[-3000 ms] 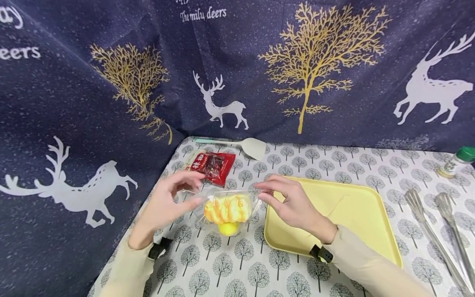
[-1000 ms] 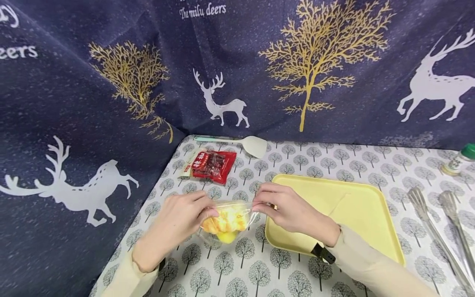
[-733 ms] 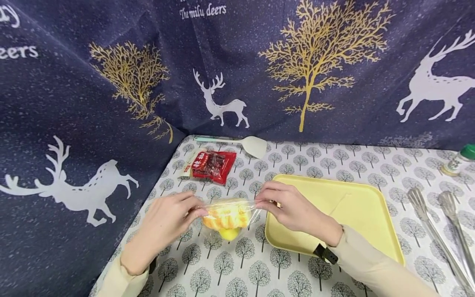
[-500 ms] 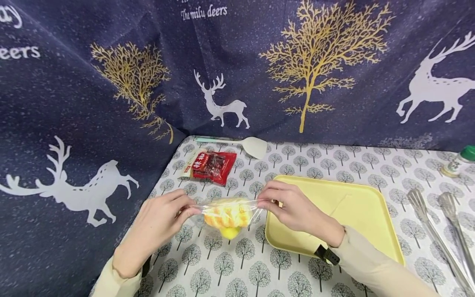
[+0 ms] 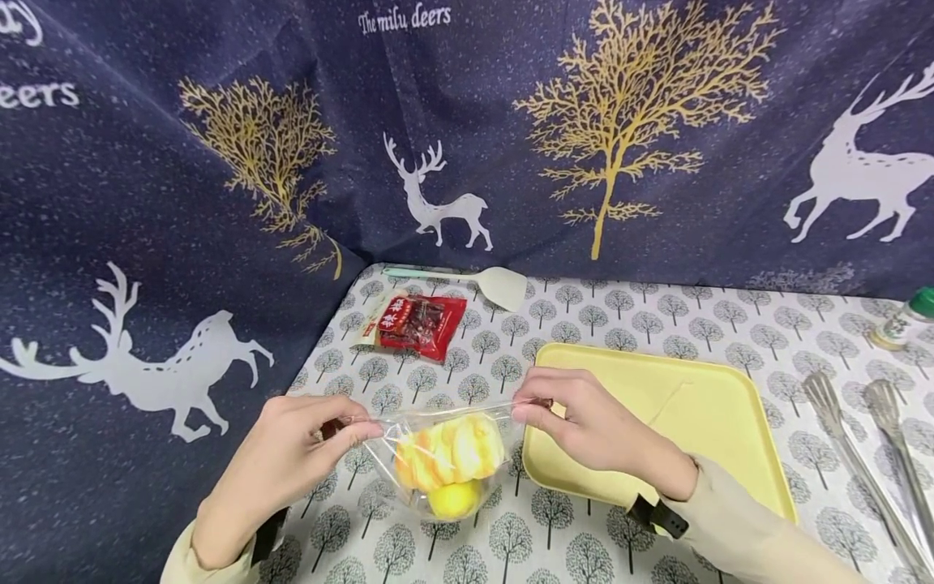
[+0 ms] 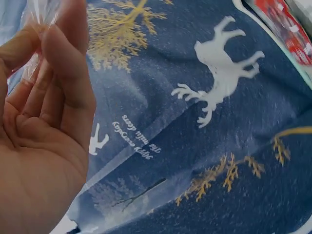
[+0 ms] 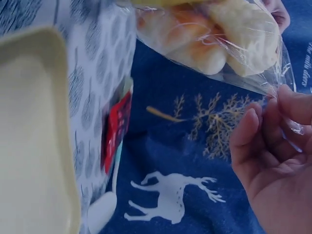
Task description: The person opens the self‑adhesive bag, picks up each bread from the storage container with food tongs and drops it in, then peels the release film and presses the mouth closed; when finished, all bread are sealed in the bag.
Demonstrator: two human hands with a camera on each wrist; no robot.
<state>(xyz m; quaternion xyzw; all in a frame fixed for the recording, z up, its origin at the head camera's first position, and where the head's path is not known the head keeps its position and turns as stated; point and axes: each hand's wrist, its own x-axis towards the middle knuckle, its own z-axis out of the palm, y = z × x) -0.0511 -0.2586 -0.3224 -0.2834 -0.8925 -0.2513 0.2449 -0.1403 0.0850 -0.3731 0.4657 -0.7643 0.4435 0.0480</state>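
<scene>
Between my hands hangs a clear plastic bag (image 5: 423, 422), its top edge stretched nearly level. Inside it lie a ridged, yellow-orange bread roll (image 5: 451, 451) and, below that, a round yellow fruit (image 5: 454, 500) that looks like a lemon. My left hand (image 5: 292, 454) pinches the bag's left top corner between thumb and fingers; the left wrist view shows the gathered plastic in its fingertips. The opposite corner is pinched by my right hand (image 5: 584, 418), over the near-left part of a yellow tray (image 5: 700, 430). In the right wrist view the bread (image 7: 243, 39) shows through the plastic.
A red food packet (image 5: 419, 324) lies behind the bag, with a white spatula (image 5: 499, 288) beyond it near the curtain. At the right are two metal utensils (image 5: 839, 434) (image 5: 893, 430) and a green-capped jar (image 5: 905, 320). A dark curtain (image 5: 474, 122) borders the patterned table.
My left hand shifted from over the bag to its left corner, gripping it and drawing it outward. The bag now hangs lower and nearer, with the bread and fruit showing more fully.
</scene>
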